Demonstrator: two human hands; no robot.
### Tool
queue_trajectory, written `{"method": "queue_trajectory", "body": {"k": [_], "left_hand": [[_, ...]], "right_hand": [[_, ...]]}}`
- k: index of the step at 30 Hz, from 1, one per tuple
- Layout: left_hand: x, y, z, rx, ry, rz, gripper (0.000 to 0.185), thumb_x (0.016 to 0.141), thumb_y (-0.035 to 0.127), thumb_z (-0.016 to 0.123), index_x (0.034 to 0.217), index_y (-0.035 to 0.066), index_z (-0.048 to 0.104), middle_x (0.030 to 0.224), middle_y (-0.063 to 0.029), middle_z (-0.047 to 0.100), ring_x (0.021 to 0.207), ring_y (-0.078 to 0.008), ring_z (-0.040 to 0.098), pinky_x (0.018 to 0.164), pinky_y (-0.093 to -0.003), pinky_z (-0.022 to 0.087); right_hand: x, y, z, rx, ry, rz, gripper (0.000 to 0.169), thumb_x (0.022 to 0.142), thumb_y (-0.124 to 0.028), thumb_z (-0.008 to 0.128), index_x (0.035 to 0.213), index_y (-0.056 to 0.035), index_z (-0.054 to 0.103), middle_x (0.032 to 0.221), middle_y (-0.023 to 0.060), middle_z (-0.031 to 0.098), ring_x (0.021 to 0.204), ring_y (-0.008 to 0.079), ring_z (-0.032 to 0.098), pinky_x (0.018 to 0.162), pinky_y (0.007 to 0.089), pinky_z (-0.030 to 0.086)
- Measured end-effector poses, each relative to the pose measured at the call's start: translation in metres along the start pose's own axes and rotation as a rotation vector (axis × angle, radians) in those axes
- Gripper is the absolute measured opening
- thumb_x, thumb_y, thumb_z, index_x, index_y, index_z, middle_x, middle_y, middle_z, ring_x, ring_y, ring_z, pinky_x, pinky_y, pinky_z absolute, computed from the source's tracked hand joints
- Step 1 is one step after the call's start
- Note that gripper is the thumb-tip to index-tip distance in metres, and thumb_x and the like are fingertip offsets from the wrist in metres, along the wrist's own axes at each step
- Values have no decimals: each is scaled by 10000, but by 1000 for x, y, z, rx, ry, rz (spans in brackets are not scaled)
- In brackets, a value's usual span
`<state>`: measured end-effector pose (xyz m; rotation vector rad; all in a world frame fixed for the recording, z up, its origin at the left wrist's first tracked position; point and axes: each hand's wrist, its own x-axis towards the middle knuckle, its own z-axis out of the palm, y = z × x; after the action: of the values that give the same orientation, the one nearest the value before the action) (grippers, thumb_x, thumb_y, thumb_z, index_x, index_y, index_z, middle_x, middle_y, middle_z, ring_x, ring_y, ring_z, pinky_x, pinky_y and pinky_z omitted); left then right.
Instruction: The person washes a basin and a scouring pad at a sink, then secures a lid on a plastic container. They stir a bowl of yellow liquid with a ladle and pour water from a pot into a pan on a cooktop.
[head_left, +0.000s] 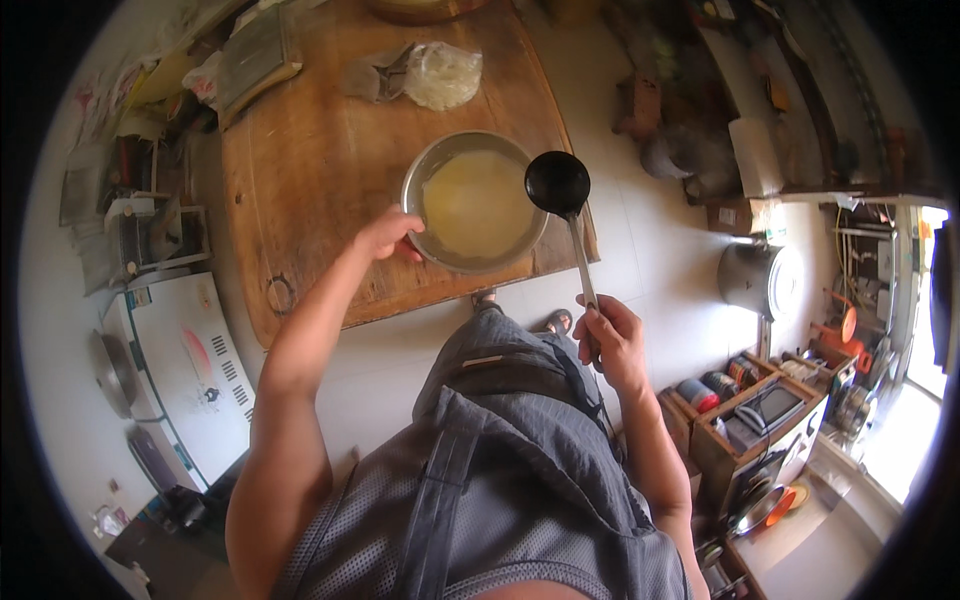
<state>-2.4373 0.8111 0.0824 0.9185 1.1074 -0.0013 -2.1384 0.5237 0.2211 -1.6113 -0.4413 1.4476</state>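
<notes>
A round metal bowl with yellowish liquid in it is at the near edge of a wooden table. My left hand grips the bowl's rim at its left side, thumb on top. In my right hand is the handle of a ladle with a dark round bowl and a metal shaft. The ladle's head is at the right rim of the metal bowl; whether the two touch I cannot tell. Farther back on the table lies a clear plastic bag with pale contents.
A framed panel lies at the table's far left corner, and a round wooden item at its far edge. Left of me is a white refrigerator. To the right stand a large metal pot and a wooden cabinet with jars beside it.
</notes>
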Motion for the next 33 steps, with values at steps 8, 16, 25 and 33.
{"method": "queue_trajectory", "body": {"k": [8, 16, 25, 33], "left_hand": [[-7, -14, 140, -137, -75, 100, 314, 872, 68, 573, 1164, -45, 590, 993, -160, 688, 750, -267, 710, 454, -350, 578], [2, -14, 347, -263, -186, 166, 285, 890, 30, 537, 1158, -58, 580, 1019, -164, 673, 766, -282, 706, 493, -363, 606], [32, -22, 589, -152, -348, 219, 306, 881, 44, 525, 1179, -3, 577, 988, -136, 671, 743, -278, 678, 528, -389, 560], [86, 8, 792, 21, -528, 155, 329, 878, 46, 515, 1198, -19, 556, 992, -153, 678, 716, -264, 689, 466, -350, 576]], "right_hand": [[-48, 19, -52, 76, 116, 14, 319, 988, -180, 581, 1195, 60, 610, 763, 56, 636, 518, 94, 573, 451, 227, 449], [-144, 53, -182, 57, 339, -160, 324, 954, -140, 630, 1220, 45, 611, 748, 44, 629, 537, 98, 593, 481, 237, 483], [-237, 84, -371, -122, 545, -296, 334, 915, -111, 610, 1225, 5, 569, 693, 128, 615, 567, 230, 616, 579, 360, 495], [-268, 100, -535, -114, 773, -410, 429, 857, -63, 575, 1281, -21, 534, 795, 146, 597, 679, 230, 594, 650, 365, 481]]}}
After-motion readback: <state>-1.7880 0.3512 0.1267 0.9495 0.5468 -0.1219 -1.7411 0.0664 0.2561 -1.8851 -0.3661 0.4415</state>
